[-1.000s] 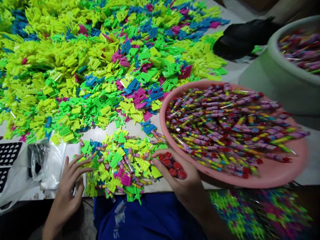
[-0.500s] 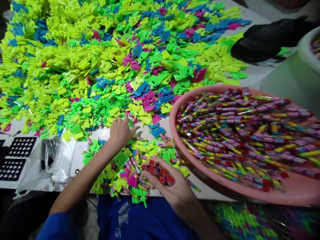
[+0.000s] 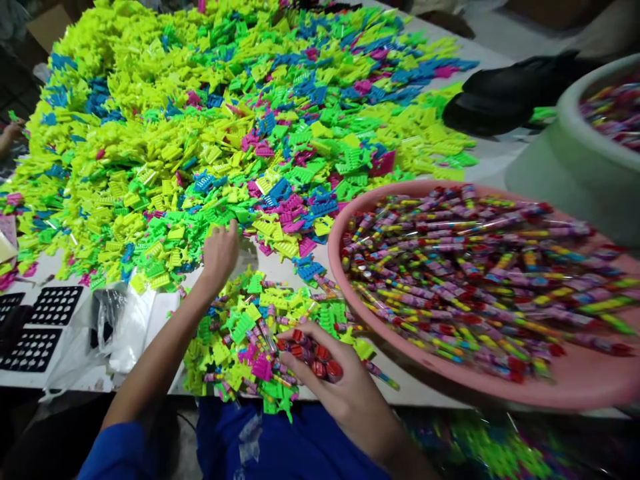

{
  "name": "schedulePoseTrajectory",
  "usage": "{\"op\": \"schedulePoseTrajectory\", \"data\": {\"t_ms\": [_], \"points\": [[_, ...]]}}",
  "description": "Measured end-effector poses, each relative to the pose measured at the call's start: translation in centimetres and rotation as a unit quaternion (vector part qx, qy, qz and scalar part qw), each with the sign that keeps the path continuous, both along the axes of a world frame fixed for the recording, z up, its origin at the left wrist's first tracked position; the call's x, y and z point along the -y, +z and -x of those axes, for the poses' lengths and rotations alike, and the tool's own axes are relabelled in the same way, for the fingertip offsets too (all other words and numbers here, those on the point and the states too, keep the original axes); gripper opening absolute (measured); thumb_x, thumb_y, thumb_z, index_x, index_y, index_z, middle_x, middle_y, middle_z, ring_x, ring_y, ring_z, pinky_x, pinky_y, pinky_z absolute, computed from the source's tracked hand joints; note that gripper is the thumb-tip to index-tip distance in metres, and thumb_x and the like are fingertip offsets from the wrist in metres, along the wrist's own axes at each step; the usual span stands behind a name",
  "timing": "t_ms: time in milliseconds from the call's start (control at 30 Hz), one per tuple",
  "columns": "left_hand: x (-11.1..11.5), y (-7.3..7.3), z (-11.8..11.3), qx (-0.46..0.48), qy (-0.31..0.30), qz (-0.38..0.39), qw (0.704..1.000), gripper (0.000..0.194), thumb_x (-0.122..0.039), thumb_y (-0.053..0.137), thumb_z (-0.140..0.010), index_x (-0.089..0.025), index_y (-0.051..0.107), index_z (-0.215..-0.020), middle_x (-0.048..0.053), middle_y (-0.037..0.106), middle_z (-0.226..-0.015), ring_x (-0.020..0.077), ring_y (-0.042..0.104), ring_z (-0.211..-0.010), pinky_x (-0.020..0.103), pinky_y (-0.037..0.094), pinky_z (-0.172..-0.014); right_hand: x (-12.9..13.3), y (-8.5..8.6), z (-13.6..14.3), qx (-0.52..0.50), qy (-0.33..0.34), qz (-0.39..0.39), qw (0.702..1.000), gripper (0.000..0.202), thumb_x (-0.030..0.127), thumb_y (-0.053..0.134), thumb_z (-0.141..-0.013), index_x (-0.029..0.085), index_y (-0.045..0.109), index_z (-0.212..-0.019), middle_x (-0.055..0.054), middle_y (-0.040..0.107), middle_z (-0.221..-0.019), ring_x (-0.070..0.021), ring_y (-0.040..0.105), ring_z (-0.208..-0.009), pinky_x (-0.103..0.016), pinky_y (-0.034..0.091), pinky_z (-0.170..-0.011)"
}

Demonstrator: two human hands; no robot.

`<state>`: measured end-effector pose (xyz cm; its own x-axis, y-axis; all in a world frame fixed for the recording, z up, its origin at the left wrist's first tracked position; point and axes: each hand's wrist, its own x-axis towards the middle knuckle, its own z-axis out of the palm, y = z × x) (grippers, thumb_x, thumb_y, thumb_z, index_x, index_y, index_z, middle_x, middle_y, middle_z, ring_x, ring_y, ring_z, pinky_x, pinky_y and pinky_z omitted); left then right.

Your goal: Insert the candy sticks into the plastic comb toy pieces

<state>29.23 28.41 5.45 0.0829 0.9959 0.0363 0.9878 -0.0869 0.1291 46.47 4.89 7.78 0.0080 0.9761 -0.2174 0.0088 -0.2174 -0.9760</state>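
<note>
My right hand (image 3: 345, 377) is wrapped around a bunch of slim candy tubes with red caps (image 3: 313, 353), the caps facing up. Below and left of it lies a smaller heap of bright plastic pieces mixed with tubes (image 3: 245, 320). At the near edge of the big pile of yellow, green, blue and pink plastic pieces (image 3: 200, 147), my left hand (image 3: 221, 252) has its fingers drawn together and bent down. A green piece shows at those fingertips, but whether they grip it is hidden. Several of the pieces have slots like a comb.
A pink basin (image 3: 336, 253) full of similar tubes stands right, beside a pale green bucket (image 3: 540, 160) with more. A black object (image 3: 493, 100) lies behind. At left are black trays with holes (image 3: 55, 305) and clear plastic bags (image 3: 133, 327). Another person's hand (image 3: 10, 133) shows far left.
My left hand's thumb and fingers, spread before, have come together at the pile's edge. My right hand still holds the tubes. The view has shifted slightly.
</note>
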Motion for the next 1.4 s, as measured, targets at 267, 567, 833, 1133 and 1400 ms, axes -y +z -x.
{"op": "schedulePoseTrajectory", "data": {"t_ms": [267,567,833,1133,1400], "points": [[1.3,5.7,7.1,0.241,0.068,-0.146,0.957,0.022,-0.029,0.065,-0.108,-0.021,0.060,-0.128,0.009,0.066,-0.108,0.0248,0.070,-0.097,0.039,0.063,-0.089,-0.4,-0.3,-0.3,-0.030,-0.022,-0.051,0.998,0.029,0.053,0.078,-0.102,0.024,0.083,-0.102,-0.006,0.083,-0.104,-0.0260,0.081,-0.099,-0.032,0.066,-0.091],[18.7,5.5,3.7,0.646,0.123,0.131,0.742,0.041,-0.049,0.087,-0.093,-0.031,0.076,-0.128,0.001,0.061,-0.097,0.0119,0.051,-0.066,0.022,0.050,-0.054,-0.4,2.0,0.9,-0.065,-0.102,0.006,0.993,0.024,0.050,0.087,-0.097,0.026,0.082,-0.098,-0.004,0.084,-0.097,-0.0242,0.082,-0.092,-0.029,0.068,-0.086],[21.8,4.3,3.4,0.675,0.099,0.164,0.713,0.029,-0.045,0.092,-0.095,-0.037,0.081,-0.120,-0.002,0.071,-0.117,0.0082,0.050,-0.067,0.018,0.050,-0.060,-0.2,3.4,1.0,-0.053,-0.066,0.043,0.995,0.005,0.034,0.084,-0.092,0.029,0.084,-0.092,0.000,0.084,-0.099,-0.0214,0.082,-0.094,-0.026,0.068,-0.087],[22.2,5.3,2.9,0.585,0.048,0.083,0.806,0.021,-0.036,0.088,-0.100,-0.035,0.086,-0.121,0.000,0.080,-0.115,0.0180,0.070,-0.090,0.026,0.056,-0.077,0.4,2.9,0.3,0.106,-0.031,-0.094,0.989,0.006,0.032,0.076,-0.102,0.028,0.078,-0.098,-0.002,0.082,-0.091,-0.0226,0.080,-0.084,-0.029,0.064,-0.074],[23.3,6.0,2.9,0.512,-0.036,-0.010,0.858,0.024,-0.026,0.079,-0.108,-0.039,0.084,-0.128,0.000,0.077,-0.108,0.0194,0.068,-0.102,0.029,0.052,-0.090,0.7,3.7,0.2,0.209,-0.012,-0.193,0.958,0.014,0.017,0.068,-0.103,0.029,0.073,-0.108,-0.002,0.084,-0.095,-0.0228,0.082,-0.085,-0.032,0.066,-0.083]]}}
